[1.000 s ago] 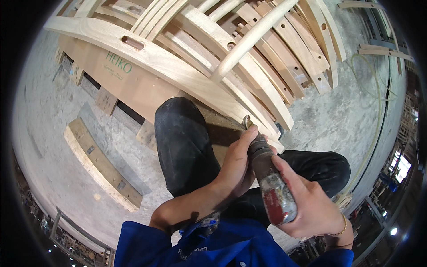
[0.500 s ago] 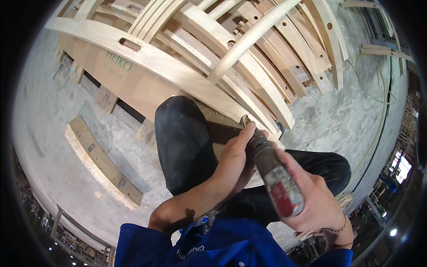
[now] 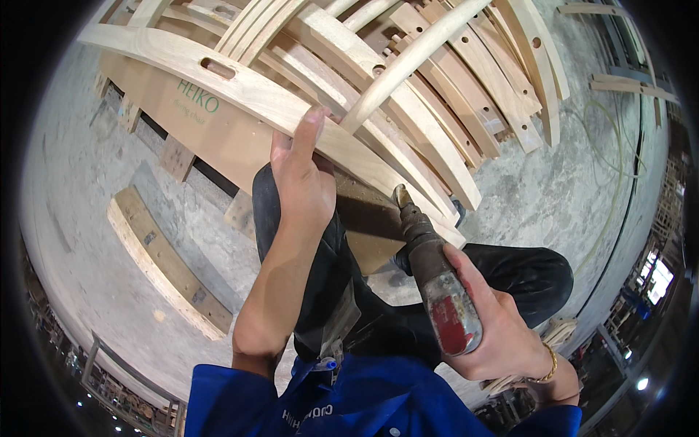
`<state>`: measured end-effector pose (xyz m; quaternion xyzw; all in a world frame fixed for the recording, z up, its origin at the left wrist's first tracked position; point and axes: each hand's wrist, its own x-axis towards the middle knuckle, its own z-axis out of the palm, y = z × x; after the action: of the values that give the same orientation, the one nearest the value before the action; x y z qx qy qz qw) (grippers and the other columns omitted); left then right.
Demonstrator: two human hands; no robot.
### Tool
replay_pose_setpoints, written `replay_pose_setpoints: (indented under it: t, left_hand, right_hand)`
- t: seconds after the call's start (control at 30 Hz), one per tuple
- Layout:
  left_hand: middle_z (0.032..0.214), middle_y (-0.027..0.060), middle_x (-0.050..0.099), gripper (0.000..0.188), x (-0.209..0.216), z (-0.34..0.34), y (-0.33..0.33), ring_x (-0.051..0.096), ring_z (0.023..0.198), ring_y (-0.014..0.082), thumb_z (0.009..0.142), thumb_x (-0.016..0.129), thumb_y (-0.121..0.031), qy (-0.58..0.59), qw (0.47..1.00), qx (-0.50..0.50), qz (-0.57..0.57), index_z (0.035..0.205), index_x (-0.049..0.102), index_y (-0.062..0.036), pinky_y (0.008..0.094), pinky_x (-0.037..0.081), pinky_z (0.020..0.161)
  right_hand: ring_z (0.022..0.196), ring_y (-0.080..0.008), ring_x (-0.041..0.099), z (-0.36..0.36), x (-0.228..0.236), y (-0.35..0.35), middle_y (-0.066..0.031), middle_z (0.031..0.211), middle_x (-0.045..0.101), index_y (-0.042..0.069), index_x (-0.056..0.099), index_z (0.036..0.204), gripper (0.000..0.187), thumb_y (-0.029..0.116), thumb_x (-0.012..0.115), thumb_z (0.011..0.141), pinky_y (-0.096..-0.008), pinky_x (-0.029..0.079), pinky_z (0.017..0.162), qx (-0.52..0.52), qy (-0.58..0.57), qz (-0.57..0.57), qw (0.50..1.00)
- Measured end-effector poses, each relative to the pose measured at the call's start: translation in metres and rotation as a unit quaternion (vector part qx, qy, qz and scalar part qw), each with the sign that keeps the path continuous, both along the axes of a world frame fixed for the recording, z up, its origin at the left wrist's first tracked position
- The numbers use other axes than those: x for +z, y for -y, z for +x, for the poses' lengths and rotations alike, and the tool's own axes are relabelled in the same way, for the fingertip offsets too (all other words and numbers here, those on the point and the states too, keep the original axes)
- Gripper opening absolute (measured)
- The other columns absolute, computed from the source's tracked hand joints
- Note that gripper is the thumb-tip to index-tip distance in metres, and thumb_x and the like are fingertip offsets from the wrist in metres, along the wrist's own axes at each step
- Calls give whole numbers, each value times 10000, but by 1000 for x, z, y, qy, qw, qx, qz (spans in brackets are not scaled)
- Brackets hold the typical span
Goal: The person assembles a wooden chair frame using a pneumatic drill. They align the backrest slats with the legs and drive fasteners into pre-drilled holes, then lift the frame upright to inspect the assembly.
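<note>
My left hand is closed round a long, pale curved wooden rail, its thumb on the top edge. An oblong slot is cut through the rail farther to the left. In my right hand is a worn red and grey power drill, gripped by its body. The drill's metal bit points away from me and touches or nearly touches the rail near its right end. A round wooden bar rises from behind the rail.
More curved wooden parts with holes are piled beyond the rail. Under it lies a cardboard sheet on a wooden pallet. A curved wooden block rests on the concrete floor at left. A thin hose trails along the floor at right.
My left hand has left the front of the drill and moved up and left onto the rail. My right hand and the drill have shifted slightly left; the bit stays near the rail's right end.
</note>
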<state>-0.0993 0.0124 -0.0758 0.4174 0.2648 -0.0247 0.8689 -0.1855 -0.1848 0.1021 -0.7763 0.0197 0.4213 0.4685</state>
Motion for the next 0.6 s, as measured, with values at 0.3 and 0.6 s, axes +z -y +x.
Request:
replay_pose_setpoints:
  t: [0.3, 0.6]
  left_hand:
    - [1132, 60, 577, 426, -11, -4, -3, 547, 1080, 165, 959, 633, -250, 40, 999, -13, -11, 1298, 451, -67, 367, 424, 1005]
    - [1170, 63, 576, 459, -17, -7, -6, 544, 1113, 175, 968, 623, -246, 50, 998, -21, -15, 1346, 434, -68, 375, 428, 1022]
  right_hand:
    - [1006, -338, 675, -8, -3, -5, -231, 1106, 635, -19, 188, 1510, 1005, 68, 724, 665, -323, 492, 890, -3, 19, -4, 1000]
    - [1013, -365, 669, -1, -1, -9, -251, 1122, 625, -17, 178, 1512, 1003, 81, 737, 685, -342, 500, 891, 15, 2, -27, 1000]
